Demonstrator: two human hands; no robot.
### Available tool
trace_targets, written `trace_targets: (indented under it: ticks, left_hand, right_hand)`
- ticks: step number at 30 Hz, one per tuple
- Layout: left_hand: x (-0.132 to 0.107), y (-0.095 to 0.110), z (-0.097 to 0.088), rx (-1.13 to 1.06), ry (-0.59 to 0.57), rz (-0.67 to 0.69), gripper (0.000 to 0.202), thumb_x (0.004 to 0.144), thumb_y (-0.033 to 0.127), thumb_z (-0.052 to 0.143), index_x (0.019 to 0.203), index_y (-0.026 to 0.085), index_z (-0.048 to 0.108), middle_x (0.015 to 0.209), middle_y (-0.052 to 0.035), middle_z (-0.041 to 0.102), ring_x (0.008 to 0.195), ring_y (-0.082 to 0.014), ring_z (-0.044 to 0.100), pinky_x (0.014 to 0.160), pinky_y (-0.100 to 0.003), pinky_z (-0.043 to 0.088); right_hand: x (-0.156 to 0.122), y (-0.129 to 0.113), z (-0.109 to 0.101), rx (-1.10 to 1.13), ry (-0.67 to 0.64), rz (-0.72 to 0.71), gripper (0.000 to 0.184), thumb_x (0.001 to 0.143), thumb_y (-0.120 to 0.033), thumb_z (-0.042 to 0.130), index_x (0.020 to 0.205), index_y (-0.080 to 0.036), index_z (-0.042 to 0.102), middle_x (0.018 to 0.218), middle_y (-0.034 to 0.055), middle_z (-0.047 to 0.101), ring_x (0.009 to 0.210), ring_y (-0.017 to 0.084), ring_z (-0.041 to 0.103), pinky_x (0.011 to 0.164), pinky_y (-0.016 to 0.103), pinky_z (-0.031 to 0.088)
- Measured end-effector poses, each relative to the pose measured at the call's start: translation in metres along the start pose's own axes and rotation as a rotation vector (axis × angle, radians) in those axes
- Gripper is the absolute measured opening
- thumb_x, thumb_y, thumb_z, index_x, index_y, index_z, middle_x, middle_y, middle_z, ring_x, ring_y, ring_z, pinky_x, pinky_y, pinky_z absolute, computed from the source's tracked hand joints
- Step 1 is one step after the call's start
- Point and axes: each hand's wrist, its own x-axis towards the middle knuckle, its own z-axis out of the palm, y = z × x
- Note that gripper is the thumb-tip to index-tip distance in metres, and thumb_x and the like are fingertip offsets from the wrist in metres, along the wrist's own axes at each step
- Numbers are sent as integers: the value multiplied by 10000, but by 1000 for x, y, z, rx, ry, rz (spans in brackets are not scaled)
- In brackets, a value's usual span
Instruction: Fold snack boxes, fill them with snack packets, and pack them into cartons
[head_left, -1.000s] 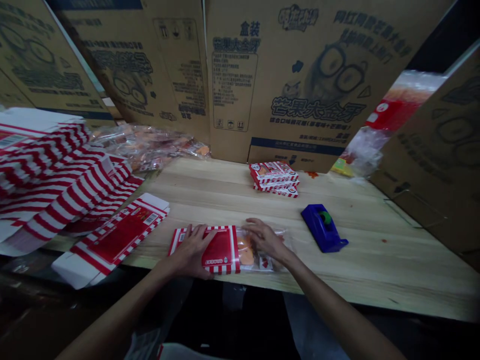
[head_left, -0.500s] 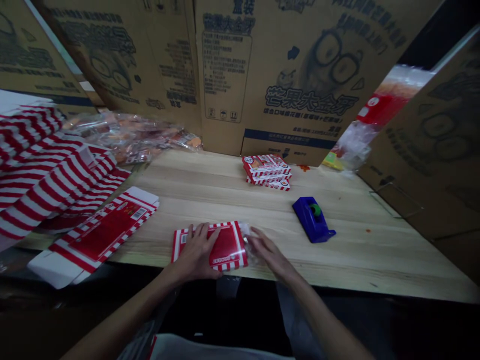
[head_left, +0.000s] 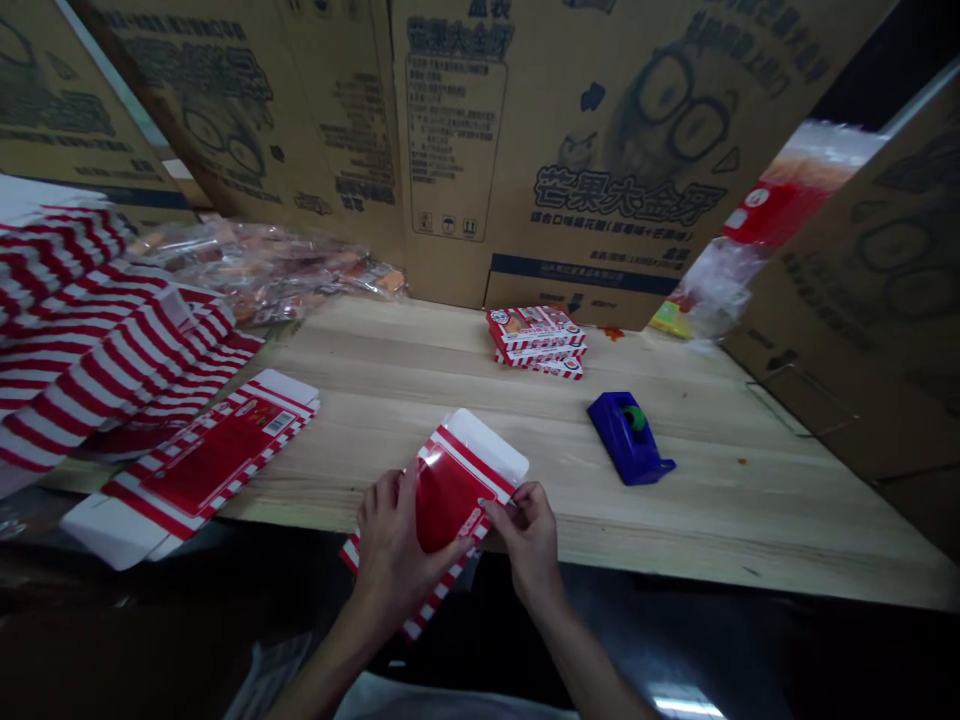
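Observation:
A red-and-white striped carton (head_left: 454, 478) is lifted off the wooden table (head_left: 465, 400) at its front edge, tilted with its white end flap up and away from me. My left hand (head_left: 395, 553) wraps round its left side from beneath. My right hand (head_left: 527, 539) pinches the carton's right edge near the flap. The clear snack packet is no longer visible outside the carton.
Flat striped cartons (head_left: 202, 465) lie at the left, beside a big pile of them (head_left: 90, 340). Clear snack packets (head_left: 262, 270) lie at the back left. A stack of filled cartons (head_left: 536, 340) and a blue tape dispenser (head_left: 628, 438) sit mid-table. Large cardboard boxes (head_left: 600, 150) wall the table.
The carton lay flat on the table with a clear snack packet sliding into its right end; now both hands have raised and tilted it, and the packet is out of sight.

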Motion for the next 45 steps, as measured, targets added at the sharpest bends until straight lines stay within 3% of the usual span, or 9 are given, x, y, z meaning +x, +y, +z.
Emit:
trace_targets:
  ticks: [4,10,18,24,28,32,37,41,45]
  left_hand:
    - [-12,-12,-3,-473,-185,-155,662,820,406,592,1403,163,393,1108,-129,616,946,-254,618,861,-454,508]
    - [-17,-17,-9,-1046,-404,-319,607,829,317,627,1395,188,447,1020,-72,673,894,-196,650,814,-338,525]
    - [-36,-13,-3,-1116,-508,-299,594,875,335,613,1418,230,398,1021,-58,679,937,-196,641,874,-334,506]
    - [-38,-11,1,-863,-522,-136,251,852,312,638,1061,188,576,883,-30,635,779,-157,602,707,-254,486]
    - [-29,-12,0,-725,-380,-36,123,858,277,619,807,165,614,825,-22,583,756,-140,550,697,-246,431]
    - [-26,-6,3,-998,-290,-207,211,804,259,664,654,155,560,774,-10,571,729,-129,548,677,-239,429]
    - [-25,8,6,-1226,-200,-492,260,692,200,732,786,196,490,685,59,517,594,-86,494,566,-194,395]
    - [-19,6,-2,-1098,-315,-326,296,760,211,672,1035,217,561,771,31,548,668,-112,534,620,-229,426]
    - [-12,-1,-14,-840,-449,-38,90,810,259,652,798,176,684,820,-38,591,780,-161,566,711,-288,443]
  right_hand:
    - [1,-8,-18,52,-85,117,455,697,-321,803,966,-265,441,918,5,724,781,197,702,687,325,576]
    - [-11,-6,-42,-4,-112,186,474,729,-349,777,1109,-271,504,1091,67,728,954,255,704,828,404,570]
    - [-31,14,-52,-250,-80,43,461,840,-380,650,1279,-260,581,1319,74,620,1164,254,608,990,423,490]
    - [-31,13,-59,-464,-210,-142,134,879,-315,590,948,-235,674,915,28,697,857,189,646,788,296,507]
    - [-26,6,-56,-471,-272,-232,150,879,-270,593,743,-214,620,889,25,627,861,177,597,776,286,458]
    - [-23,3,-48,-290,-178,-108,96,826,-281,665,855,-248,580,754,-32,550,665,135,542,612,245,433]
    - [-16,-3,-48,-260,-278,72,272,785,-347,705,1042,-272,656,835,-9,633,768,176,598,692,278,477]
    - [-14,-13,-53,-349,-336,-45,141,793,-378,699,826,-246,737,869,35,669,865,216,617,800,330,484]
    - [-15,-21,-54,-327,-401,-43,258,866,-457,602,880,-249,754,1061,73,697,1029,247,621,909,391,475]
